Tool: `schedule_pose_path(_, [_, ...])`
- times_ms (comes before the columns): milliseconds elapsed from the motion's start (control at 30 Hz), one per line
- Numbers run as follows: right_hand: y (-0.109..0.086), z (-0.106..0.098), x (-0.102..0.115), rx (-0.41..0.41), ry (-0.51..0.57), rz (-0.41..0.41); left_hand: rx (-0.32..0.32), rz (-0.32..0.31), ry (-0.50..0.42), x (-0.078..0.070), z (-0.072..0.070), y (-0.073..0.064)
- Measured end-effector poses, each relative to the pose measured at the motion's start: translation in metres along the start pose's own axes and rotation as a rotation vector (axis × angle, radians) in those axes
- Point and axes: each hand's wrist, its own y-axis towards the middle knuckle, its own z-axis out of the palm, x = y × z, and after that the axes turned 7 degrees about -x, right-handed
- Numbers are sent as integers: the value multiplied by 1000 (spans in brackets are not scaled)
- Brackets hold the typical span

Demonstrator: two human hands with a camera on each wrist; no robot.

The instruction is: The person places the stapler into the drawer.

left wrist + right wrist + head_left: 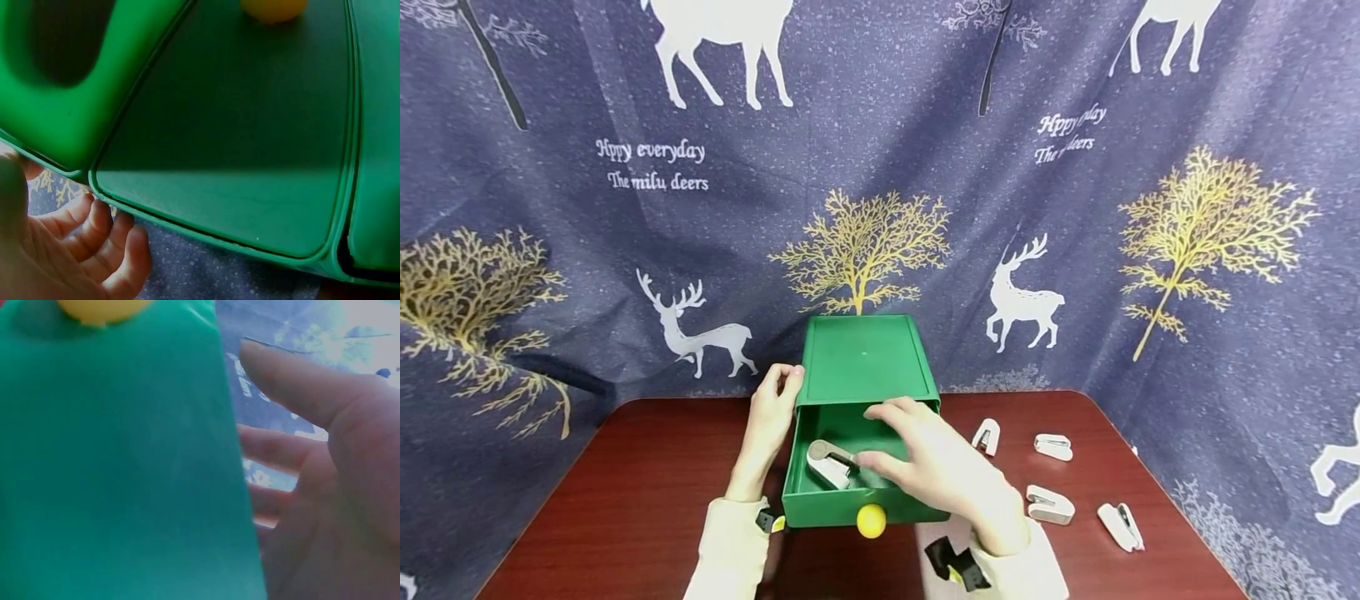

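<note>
A green box (865,358) with a pulled-out green drawer (820,508) and a yellow round knob (871,521) stands in the middle of the table. Inside the drawer, at its left, lies a white stapler (831,463) with a grey top. My left hand (775,408) touches the box's left side near the top, its fingertips along the edge in the left wrist view. Over the drawer's right part is my right hand (925,450), thumb and fingers spread apart with nothing between them. Its thumb tip overlaps the stapler's right end in the head view.
To the right of the box lie several small white staplers, among them one near the box (987,437), another farther right (1054,447), one lower down (1050,505) and a far-right one (1121,527). A patterned cloth (880,150) hangs behind the brown table (655,483).
</note>
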Motion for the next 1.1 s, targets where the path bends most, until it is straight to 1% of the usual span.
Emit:
schedule_pose_path(67, [-6,-5,-5,-49,-14,-14,-3,1,7,1,0,0])
schedule_pose_path(167, [-17,-13,-13,-104,-49,-4,-4,-1,9,1,0,0])
schedule_pose_path(333, [-42,-28,-32,-173,-89,11,-5,-7,5,-1,0,-1])
schedule_pose_path(433, [-57,-36,-45,-224,-116,3,-6,-10,2,-2,0,-1])
schedule_pose_path(533, [-72,-43,-57,-249,-146,45,-10,-13,3,-2,0,-1])
schedule_pose_path(600, [-82,-48,-64,-236,-97,117,-15,-9,2,-2,0,-1])
schedule_pose_path(633, [-86,-50,-68,-236,-90,151,-14,-8,4,-2,0,-1])
schedule_pose_path(733, [-98,-57,-81,-258,-73,213,-11,-4,-1,-3,-1,-1])
schedule_pose_path(767, [-101,-59,-87,-269,-76,234,-10,-4,-3,-4,-1,-1])
schedule_pose_path(833, [-107,-64,-99,-286,-149,271,-8,-2,-5,-4,-2,-1])
schedule_pose_path(867, [-110,-66,-105,-281,-153,306,-8,-1,-8,-4,-2,-1])
schedule_pose_path(1000, [-122,-77,-130,-186,-135,502,-8,2,-2,-3,-2,-1])
schedule_pose_path(1100, [-134,-81,-146,-139,-108,597,-5,-1,-7,-1,-1,-2])
